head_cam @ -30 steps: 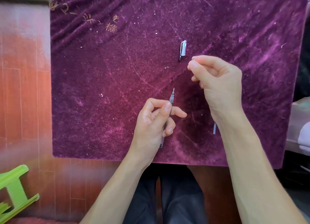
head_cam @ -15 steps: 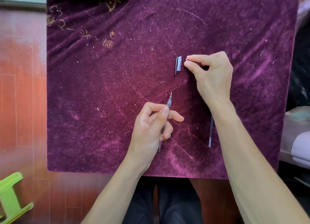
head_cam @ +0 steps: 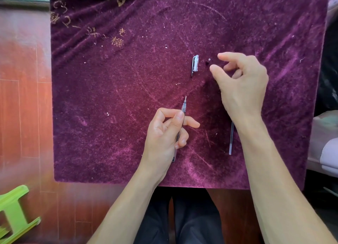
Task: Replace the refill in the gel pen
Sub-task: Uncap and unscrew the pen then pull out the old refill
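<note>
Right hand (head_cam: pixel 243 84), pinched shut half a second ago, now hangs open and empty beside the clear plastic pen cap (head_cam: pixel 195 65); my left hand (head_cam: pixel 164 134) still grips the transparent gel pen (head_cam: pixel 183 107).

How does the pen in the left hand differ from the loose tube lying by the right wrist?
The pen is gripped in the left hand, lifted and tilted, with a pointed tip showing; the loose tube lies flat on the purple cloth, untouched. The pen's middle is hidden by fingers; the tube's upper end is hidden behind the right wrist. Both are slim, clear plastic and point roughly away from the person.
</note>
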Demonstrator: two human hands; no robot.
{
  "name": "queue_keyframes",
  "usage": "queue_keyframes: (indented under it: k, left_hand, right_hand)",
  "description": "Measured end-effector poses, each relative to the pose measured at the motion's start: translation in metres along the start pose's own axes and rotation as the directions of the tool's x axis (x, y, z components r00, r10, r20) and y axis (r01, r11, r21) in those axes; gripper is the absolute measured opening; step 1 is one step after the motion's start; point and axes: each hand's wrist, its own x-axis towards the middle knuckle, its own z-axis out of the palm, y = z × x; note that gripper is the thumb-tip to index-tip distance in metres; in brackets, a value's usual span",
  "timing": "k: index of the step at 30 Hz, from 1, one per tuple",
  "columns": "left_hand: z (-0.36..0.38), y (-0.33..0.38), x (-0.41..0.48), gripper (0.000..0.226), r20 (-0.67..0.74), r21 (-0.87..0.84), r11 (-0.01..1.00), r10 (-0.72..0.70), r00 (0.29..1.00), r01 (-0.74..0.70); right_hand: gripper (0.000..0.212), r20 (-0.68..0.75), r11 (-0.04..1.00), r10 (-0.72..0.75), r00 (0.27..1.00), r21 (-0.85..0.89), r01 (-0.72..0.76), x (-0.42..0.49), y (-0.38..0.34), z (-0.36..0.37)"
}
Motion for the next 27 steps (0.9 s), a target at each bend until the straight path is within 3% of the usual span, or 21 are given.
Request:
queue_keyframes:
  k: [2,4,6,8,14,22,27]
  left_hand:
    - [-0.001,0.000,-0.003,0.007,-0.006,0.012,1.000,0.000,1.000,0.000]
    - [-0.002,-0.001,-0.007,0.009,-0.017,0.022,1.000,-0.004,1.000,0.004]
    - [-0.005,-0.003,-0.010,0.011,-0.026,0.040,0.999,0.001,1.000,0.000]
    - [-0.010,-0.006,-0.014,0.011,-0.032,0.076,0.997,0.010,0.999,-0.008]
    - [-0.023,-0.013,-0.024,0.012,-0.049,0.095,0.995,0.002,0.999,0.002]
    - [-0.041,-0.023,-0.044,0.012,-0.057,0.111,0.994,-0.012,0.998,0.018]
    - [-0.048,-0.026,-0.048,0.011,-0.081,0.076,0.996,-0.031,0.996,0.037]
  right_hand:
    - [0.012,0.046,0.982,0.029,0.999,0.186,-0.037,-0.025,-0.010,-0.005]
    - [0.007,0.225,0.932,0.060,0.973,0.336,-0.135,-0.051,-0.017,-0.007]
    - [0.007,0.410,0.879,0.101,0.907,0.390,-0.274,-0.072,-0.019,-0.004]
    - [0.007,0.488,0.834,0.140,0.862,0.410,-0.368,-0.085,-0.017,0.002]
    - [0.011,0.472,0.854,0.129,0.872,0.394,-0.340,-0.080,-0.017,0.015]
    - [0.022,0.357,0.769,0.139,0.924,0.549,-0.328,-0.021,-0.045,0.022]
    - [0.016,0.382,0.738,0.197,0.903,0.548,-0.393,-0.028,-0.047,0.044]
